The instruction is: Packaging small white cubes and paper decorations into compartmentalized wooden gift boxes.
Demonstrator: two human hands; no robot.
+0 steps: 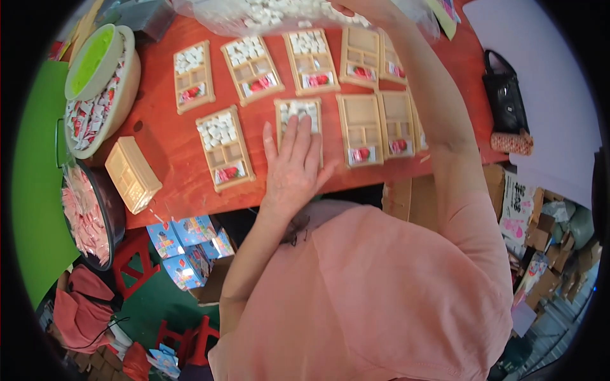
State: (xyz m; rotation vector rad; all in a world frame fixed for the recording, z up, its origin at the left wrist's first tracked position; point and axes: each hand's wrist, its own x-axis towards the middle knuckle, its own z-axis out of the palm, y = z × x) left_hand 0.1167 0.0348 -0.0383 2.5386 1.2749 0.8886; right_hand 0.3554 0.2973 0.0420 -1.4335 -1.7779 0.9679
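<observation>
My left hand [291, 166] lies flat with its fingers spread over a beige compartment tray [319, 149], touching the small white pieces [289, 109] in its large section. The palm hides much of that tray. My right arm [438, 108] stretches to the far edge, where my right hand [348, 9] is at a clear plastic bag [222, 24] of loose white pieces. That hand is partly cut off, so its grip is not visible. Nearby trays, such as one at the left [227, 154], hold white pieces and a small strawberry-printed packet [229, 173]. Trays on the right [361, 105] hold only the packet.
On the red table [159, 76], a stack of beige trays [132, 174] stands near the front left. A cream basin [135, 79] of packets carries a green-bottomed bowl [95, 60]. A black tub [114, 216] holds pink packets. A black pouch [504, 95] lies far right.
</observation>
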